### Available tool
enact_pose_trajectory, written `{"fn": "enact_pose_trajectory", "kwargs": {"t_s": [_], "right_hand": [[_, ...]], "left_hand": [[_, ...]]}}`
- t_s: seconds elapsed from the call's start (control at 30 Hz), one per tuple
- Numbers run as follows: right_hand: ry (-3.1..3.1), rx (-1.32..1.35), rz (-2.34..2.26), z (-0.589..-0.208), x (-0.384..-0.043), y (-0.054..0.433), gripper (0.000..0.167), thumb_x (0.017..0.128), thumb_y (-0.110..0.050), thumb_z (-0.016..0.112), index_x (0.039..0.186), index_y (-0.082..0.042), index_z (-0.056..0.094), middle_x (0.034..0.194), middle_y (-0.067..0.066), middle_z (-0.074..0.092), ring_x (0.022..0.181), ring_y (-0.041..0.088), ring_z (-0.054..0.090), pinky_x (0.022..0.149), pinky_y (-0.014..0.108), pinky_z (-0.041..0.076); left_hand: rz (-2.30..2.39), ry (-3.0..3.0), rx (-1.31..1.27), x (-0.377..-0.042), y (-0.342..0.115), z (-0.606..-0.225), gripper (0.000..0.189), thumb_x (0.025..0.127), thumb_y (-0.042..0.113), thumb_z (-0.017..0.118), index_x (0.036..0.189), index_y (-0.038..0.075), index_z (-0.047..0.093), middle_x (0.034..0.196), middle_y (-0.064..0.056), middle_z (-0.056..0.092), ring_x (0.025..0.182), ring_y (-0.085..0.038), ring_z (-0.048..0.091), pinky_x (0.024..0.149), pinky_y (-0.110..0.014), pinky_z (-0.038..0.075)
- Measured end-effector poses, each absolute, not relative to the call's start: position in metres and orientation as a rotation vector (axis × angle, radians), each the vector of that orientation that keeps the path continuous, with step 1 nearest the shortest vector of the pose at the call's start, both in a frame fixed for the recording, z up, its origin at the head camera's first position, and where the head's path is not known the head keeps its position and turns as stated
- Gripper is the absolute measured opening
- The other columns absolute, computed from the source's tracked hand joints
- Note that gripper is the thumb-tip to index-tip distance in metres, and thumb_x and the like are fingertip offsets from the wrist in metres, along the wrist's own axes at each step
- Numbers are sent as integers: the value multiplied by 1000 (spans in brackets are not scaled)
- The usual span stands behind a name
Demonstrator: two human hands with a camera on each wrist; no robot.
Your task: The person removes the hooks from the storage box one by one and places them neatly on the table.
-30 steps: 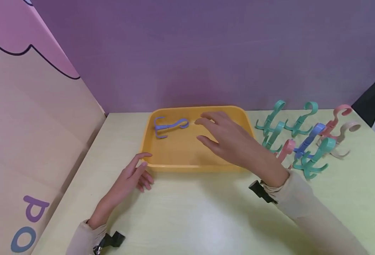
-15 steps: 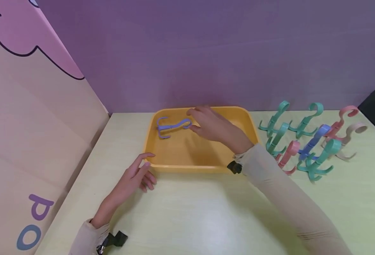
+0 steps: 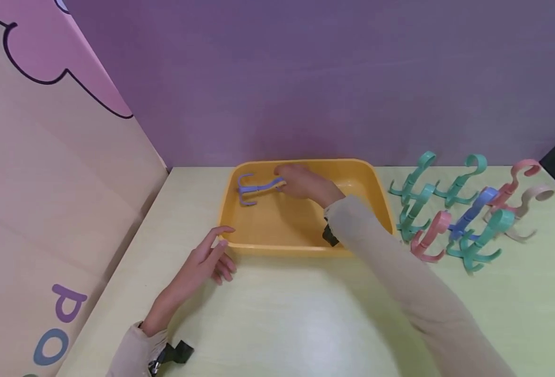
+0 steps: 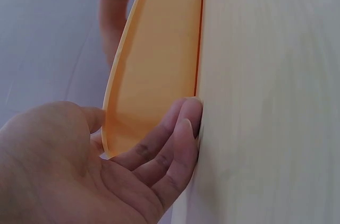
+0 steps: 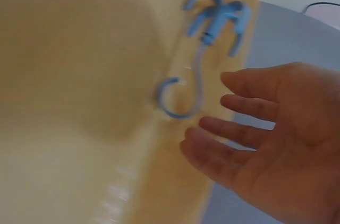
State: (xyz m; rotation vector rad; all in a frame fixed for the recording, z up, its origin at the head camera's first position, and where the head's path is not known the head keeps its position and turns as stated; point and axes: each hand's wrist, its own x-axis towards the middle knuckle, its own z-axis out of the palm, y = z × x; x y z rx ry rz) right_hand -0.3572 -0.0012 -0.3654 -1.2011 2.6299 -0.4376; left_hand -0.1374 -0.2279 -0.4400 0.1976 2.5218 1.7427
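A blue multi-prong hanging hook (image 3: 253,188) lies in the left part of the yellow tray (image 3: 268,247). My right hand (image 3: 305,184) is inside the tray, at the curled end of this hook. In the right wrist view, the fingers of my right hand (image 5: 265,134) are spread and slightly bent, beside the blurred hook (image 5: 199,75) with a gap between. At the tray's near left corner, my left hand (image 3: 206,262) holds the rim. The left wrist view has the bent fingers of my left hand (image 4: 106,165) against the wall of the tray (image 4: 159,38).
Several similar hooks stand upright on the table (image 3: 282,314) to the right of the tray: green ones (image 3: 477,241), pink ones (image 3: 430,235), a blue one (image 3: 472,212) and a beige one (image 3: 527,204). A purple wall (image 3: 305,78) rises behind, a printed panel (image 3: 69,173) at left.
My right hand has moved left and down into the tray, up to the curled end of the blue hook. My left hand stays at the tray's corner. The head view has shifted slightly.
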Motion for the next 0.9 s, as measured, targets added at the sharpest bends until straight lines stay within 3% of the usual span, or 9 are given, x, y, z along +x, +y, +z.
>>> {"fn": "enact_pose_trajectory", "kwargs": {"t_s": [0.1,0.2,0.33,0.43,0.53,0.7,0.9], "right_hand": [[2594,-1221,-496,-381,-362,5,42,103,-13,54,140,6,48,144,22,48,134,36,45,108,47,41],[2545,-1179,-587,-391,-365,16,42,104,-15,54,140,6,48,133,22,54,121,35,52,102,46,44],[2507,-1087,-731,-400,-372,26,42,101,-18,60,136,4,53,120,20,62,107,32,58,94,46,47],[2491,-1059,-828,-403,-378,25,40,99,-18,64,132,2,56,122,20,63,110,32,60,93,45,49],[2471,-1059,-916,-405,-380,22,37,96,-16,68,126,4,59,114,20,66,99,29,63,85,41,51],[2498,-1039,-964,-409,-383,22,28,91,-14,74,110,4,64,94,14,67,78,21,54,69,32,45],[2558,-1044,-881,-408,-383,25,25,90,-16,75,105,2,65,88,8,63,75,19,50,66,29,42]], "left_hand": [[1747,2513,205,-139,-224,-442,42,109,38,38,146,19,38,83,-18,70,66,-34,69,56,-39,58],[1744,2507,212,-140,-219,-441,42,109,38,39,146,19,38,83,-19,70,66,-34,68,56,-39,58],[1712,2526,203,-141,-218,-438,41,109,38,40,146,20,39,84,-18,69,67,-34,68,57,-40,58],[1696,2545,193,-141,-221,-436,41,109,39,39,145,21,39,84,-17,69,68,-34,68,58,-40,58],[1696,2551,195,-142,-224,-436,41,109,40,38,146,22,39,83,-16,69,67,-33,68,57,-40,58],[1705,2540,202,-144,-225,-438,42,109,39,38,146,21,38,83,-17,70,67,-33,69,56,-39,58],[1703,2533,218,-147,-224,-440,41,109,38,38,146,22,38,83,-16,69,67,-32,68,56,-39,58]]}}
